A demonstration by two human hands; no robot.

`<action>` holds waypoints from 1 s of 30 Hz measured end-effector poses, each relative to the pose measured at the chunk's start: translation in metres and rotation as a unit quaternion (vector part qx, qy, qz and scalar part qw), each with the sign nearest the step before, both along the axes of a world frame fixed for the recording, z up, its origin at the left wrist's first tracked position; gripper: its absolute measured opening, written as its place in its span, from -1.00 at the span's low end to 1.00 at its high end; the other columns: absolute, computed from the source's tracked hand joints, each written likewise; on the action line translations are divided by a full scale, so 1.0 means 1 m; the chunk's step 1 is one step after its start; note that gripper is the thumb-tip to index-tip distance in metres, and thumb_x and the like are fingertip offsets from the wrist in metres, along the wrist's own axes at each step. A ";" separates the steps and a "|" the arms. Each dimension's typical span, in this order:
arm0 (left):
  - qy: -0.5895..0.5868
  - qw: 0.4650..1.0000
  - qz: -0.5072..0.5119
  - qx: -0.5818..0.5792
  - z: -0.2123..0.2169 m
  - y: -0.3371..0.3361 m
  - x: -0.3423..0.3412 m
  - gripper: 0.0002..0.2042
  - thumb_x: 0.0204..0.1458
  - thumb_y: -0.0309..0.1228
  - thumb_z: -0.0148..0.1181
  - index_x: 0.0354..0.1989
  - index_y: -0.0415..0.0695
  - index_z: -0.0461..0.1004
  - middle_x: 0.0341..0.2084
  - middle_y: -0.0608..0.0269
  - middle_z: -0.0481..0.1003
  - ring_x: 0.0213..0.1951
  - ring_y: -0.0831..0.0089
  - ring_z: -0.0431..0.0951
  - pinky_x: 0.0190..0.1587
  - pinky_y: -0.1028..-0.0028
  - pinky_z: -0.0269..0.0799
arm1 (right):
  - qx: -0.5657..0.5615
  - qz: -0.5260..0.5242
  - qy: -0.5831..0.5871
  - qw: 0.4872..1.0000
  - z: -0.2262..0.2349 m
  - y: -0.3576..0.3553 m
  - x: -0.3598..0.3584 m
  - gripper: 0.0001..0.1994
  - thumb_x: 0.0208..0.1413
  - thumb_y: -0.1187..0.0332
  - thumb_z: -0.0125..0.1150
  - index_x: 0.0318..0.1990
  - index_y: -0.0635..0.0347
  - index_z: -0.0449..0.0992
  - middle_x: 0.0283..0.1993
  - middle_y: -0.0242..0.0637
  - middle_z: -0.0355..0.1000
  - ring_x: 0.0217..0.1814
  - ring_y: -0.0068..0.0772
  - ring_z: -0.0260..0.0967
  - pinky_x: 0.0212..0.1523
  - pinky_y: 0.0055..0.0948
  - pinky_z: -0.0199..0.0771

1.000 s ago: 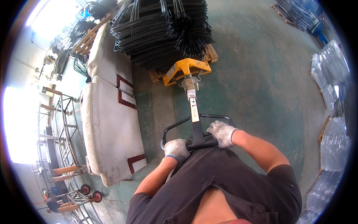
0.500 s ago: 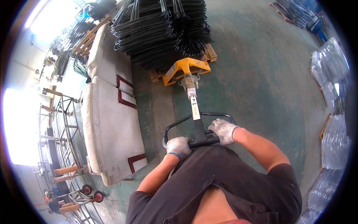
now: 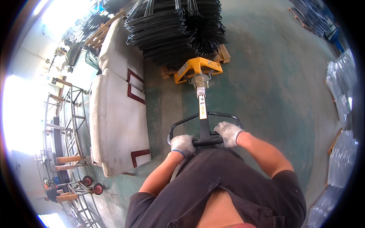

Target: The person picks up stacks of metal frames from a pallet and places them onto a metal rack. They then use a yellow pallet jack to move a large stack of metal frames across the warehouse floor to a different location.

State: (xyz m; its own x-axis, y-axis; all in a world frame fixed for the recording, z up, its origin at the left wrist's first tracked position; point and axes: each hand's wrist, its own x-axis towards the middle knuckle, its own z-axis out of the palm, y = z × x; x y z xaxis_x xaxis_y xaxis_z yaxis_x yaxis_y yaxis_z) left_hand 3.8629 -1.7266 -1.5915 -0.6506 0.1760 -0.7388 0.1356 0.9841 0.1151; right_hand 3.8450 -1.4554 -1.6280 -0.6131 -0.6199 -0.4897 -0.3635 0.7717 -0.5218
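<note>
Both of my hands wear pale knitted work gloves. My left hand (image 3: 183, 146) is closed around the left end of the black crossbar of a pallet jack handle (image 3: 207, 142). At the other end of the bar, my right hand (image 3: 229, 133) is wrapped round it too. The handle's shaft runs forward to the yellow body of the pallet jack (image 3: 199, 67). Beyond it, a wooden pallet (image 3: 224, 54) carries a tall stack of black bent-wire frames (image 3: 171, 34). The jack's forks are hidden beneath this load.
A cream sofa (image 3: 121, 114) with dark red trim stands close on the left. Past it are metal trolley frames (image 3: 76, 125) with small wheels (image 3: 98, 188). Along the right side sit plastic-wrapped stacks (image 3: 342, 157) on pallets. More wire bundles (image 3: 311, 17) lie at the far right.
The sofa, stack and jack body have shifted slightly right in the picture, and the wrapped stacks sit lower at the right. My hands keep their grip on the handle.
</note>
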 end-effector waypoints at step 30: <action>0.076 0.997 0.004 0.035 -0.038 0.047 0.170 -0.67 -0.05 -0.35 0.30 -0.08 -0.06 0.76 -0.11 0.00 0.77 0.04 -0.05 0.78 0.06 -0.02 0.65 | 0.101 -0.111 0.147 0.978 -0.031 0.059 0.195 -0.84 0.09 0.19 0.40 -0.27 -0.02 0.77 -0.20 -0.17 0.76 -0.04 -0.01 0.76 0.08 -0.01 0.72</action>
